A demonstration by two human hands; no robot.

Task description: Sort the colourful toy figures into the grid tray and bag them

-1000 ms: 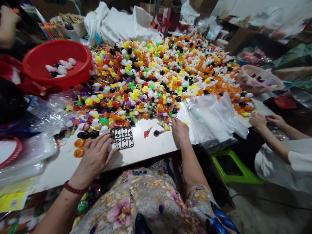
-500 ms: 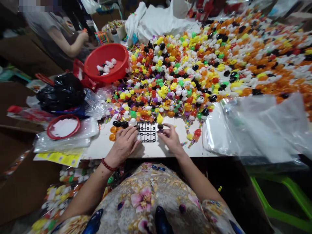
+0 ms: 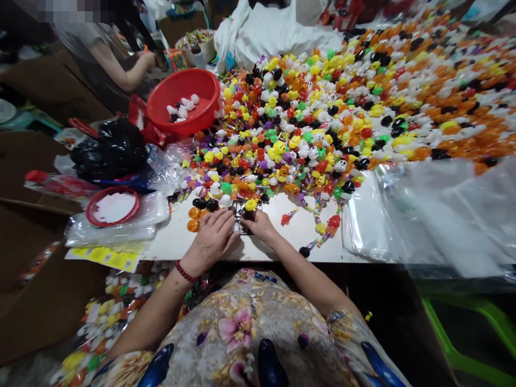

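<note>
My left hand (image 3: 213, 234) lies at the left edge of a black plastic grid (image 3: 237, 204), its fingers together. A small white plastic piece (image 3: 236, 228) shows between its fingertips and thumb. Over the grid, my right hand (image 3: 260, 226) is closed on a small toy with a yellow top (image 3: 251, 205) and a dark, rounded part under it. Both hands cover much of the grid. Left of it lie orange pieces (image 3: 193, 219), black oval pieces (image 3: 205, 204) and a white round piece (image 3: 226, 201).
A large heap of colourful plastic toys (image 3: 282, 145) covers the table's back. Left stand a red basin (image 3: 181, 129), a black bag (image 3: 108, 150) and a small red basket (image 3: 113, 219). Clear plastic bags (image 3: 371, 215) lie right. A person's arm (image 3: 121, 75) shows far left.
My right hand has moved left, bringing the yellow-topped toy from beside the grid to over it. Stick toys it had hidden now show on the table. The whole view has shifted slightly.
</note>
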